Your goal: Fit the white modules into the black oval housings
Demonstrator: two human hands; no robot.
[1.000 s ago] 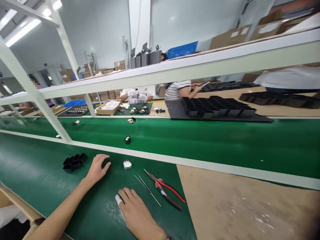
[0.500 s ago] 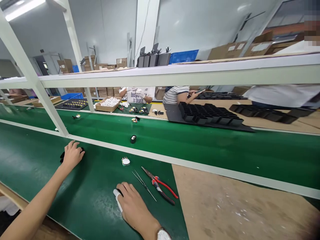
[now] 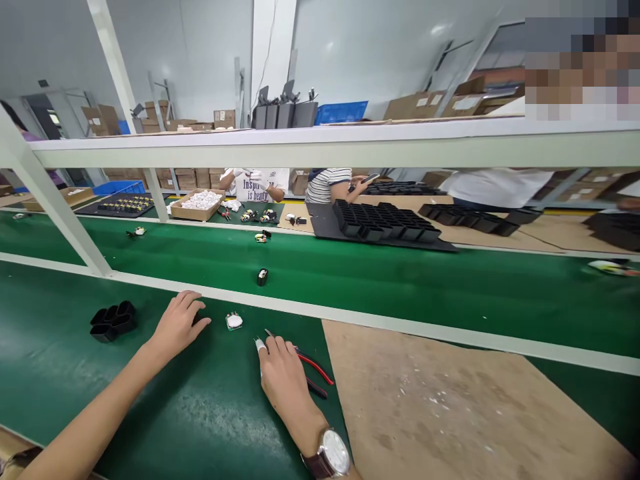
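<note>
My left hand [image 3: 181,325] is over the green bench, thumb and fingers apart, with nothing seen in it. To its left stands a cluster of black cups [image 3: 114,321]. A small board with a white round top [image 3: 234,321] lies between my two hands. My right hand [image 3: 283,367], with a white covering on one finger and a watch at the wrist, is over the tweezers and partly covers the red-and-black pliers [image 3: 320,369]. Its fingers are close together and point down; whether they grip the tweezers is hidden.
A white rail [image 3: 280,308] divides the bench from the green belt [image 3: 390,280], which carries small parts and a black cup [image 3: 263,277]. Brown board [image 3: 430,393] lies at right. A slanted post [image 3: 67,207] rises at left. People sit beyond the belt.
My left hand has left the black cups and moved right, towards the white-topped board. My right hand has moved forward onto the tweezers and pliers. The view has shifted right.
</note>
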